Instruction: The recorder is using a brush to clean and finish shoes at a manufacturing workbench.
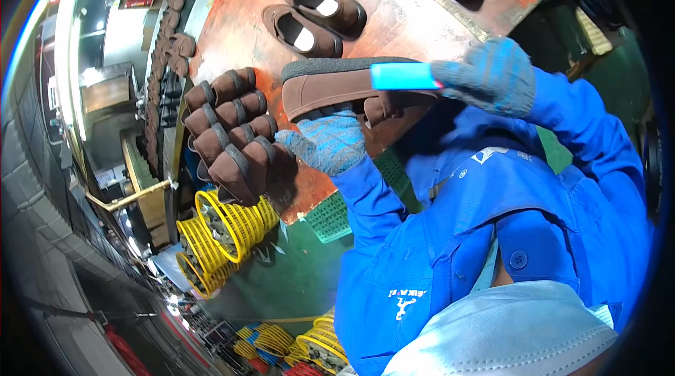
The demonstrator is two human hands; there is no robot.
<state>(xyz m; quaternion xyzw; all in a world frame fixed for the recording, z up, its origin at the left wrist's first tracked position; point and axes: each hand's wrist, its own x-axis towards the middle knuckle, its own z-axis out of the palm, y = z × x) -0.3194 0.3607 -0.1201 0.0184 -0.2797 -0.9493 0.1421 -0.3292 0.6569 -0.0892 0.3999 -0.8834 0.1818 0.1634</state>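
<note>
My left hand (pixel 330 140), in a grey and blue knit glove, grips a brown shoe (pixel 327 95) from below. The shoe lies on its side in the air, its dark grey sole turned away from me. My right hand (pixel 496 77), gloved alike, is closed around a light blue, flat-sided tool (pixel 402 76). The tool lies across the shoe's side near the sole; its working edge cannot be made out, nor whether it touches.
Brown shoes (pixel 232 140) stand in rows at the left on the worn orange-brown table (pixel 394 10). A pair with white insole labels (pixel 316 14) sits behind. Yellow baskets (pixel 228 225) and a green crate (pixel 327 218) are below the table edge. A shoe-filled rack (pixel 165 46) runs along the left.
</note>
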